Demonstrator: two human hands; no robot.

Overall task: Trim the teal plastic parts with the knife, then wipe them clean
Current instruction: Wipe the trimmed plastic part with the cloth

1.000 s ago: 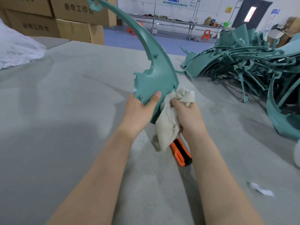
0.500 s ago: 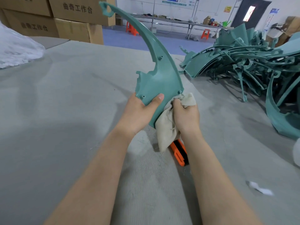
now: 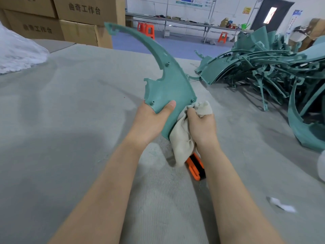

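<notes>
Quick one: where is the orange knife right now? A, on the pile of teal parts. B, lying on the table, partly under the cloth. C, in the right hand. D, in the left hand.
B: the knife lies on the table, partly under the cloth that the right hand grips; the left hand holds a teal part.

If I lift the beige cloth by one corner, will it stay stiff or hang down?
Probably floppy: the beige cloth droops in loose folds below the right hand gripping it. Likely light too, since one hand bunches it easily. Being crumpled fabric, it seems unlikely to roll.
</notes>
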